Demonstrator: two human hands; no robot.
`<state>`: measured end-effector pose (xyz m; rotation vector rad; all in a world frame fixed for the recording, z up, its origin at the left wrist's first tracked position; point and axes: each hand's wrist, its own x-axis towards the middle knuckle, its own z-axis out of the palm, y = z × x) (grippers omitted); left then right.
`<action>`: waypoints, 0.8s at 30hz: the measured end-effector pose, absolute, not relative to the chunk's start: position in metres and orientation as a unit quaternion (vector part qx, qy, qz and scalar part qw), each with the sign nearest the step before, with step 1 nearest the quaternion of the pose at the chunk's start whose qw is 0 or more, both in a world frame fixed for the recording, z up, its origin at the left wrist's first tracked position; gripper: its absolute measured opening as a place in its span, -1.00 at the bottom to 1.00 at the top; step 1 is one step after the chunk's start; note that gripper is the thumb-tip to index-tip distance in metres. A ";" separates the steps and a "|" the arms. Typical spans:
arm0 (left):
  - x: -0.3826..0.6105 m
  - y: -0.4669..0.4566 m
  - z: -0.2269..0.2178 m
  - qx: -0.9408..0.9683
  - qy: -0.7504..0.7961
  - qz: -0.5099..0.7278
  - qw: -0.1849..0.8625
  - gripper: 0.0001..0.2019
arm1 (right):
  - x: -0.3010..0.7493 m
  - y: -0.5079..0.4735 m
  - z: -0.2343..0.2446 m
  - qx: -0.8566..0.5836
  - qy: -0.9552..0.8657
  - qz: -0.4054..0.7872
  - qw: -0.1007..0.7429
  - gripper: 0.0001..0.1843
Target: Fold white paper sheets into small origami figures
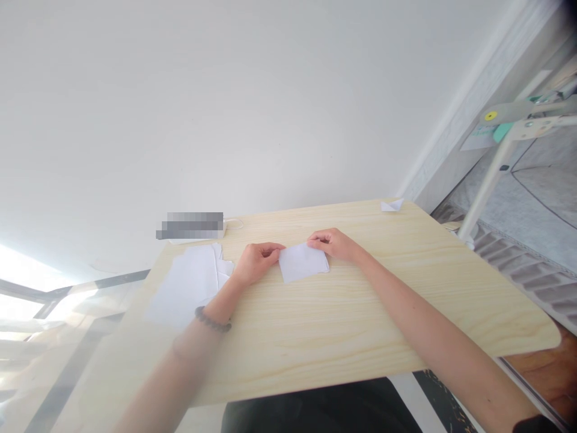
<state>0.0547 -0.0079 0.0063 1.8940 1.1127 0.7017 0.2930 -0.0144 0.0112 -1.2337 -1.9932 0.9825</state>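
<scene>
L hand (256, 261) pinches 9 o'clock edge of folded paper (304, 263), R hand (333, 243) its 1 o'clock corner; loose sheets (189, 288) at 9 o'clock on worktop (360, 325).

Dark bead bracelet (213, 322) on left wrist: single strand, round beads, brownish-black, snug fit. Left hand (256, 260) just beyond bracelet, bare. Forearm behind bracelet also bare, blurred toward frame edge. Right hand (336, 243) well right of bracelet, bare, and its forearm bare along the whole visible length. Black sleeve edge (536, 424) far right and below bracelet, at the upper arm. Dark garment (315, 409) below and right of bracelet, plain black, over the lap.
</scene>
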 end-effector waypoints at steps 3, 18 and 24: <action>0.054 -0.008 0.005 0.734 0.443 0.286 0.427 -0.70 | 0.291 -0.014 0.008 -0.474 -0.743 0.360 0.307 -0.67; 0.058 -0.010 0.007 0.761 0.475 0.292 0.331 -0.66 | 0.274 -0.020 0.006 -0.494 -0.771 0.252 0.314 -0.76; 0.057 -0.009 0.010 0.772 0.518 0.279 0.240 -0.67 | 0.280 -0.014 0.002 -0.498 -0.753 0.282 0.324 -0.76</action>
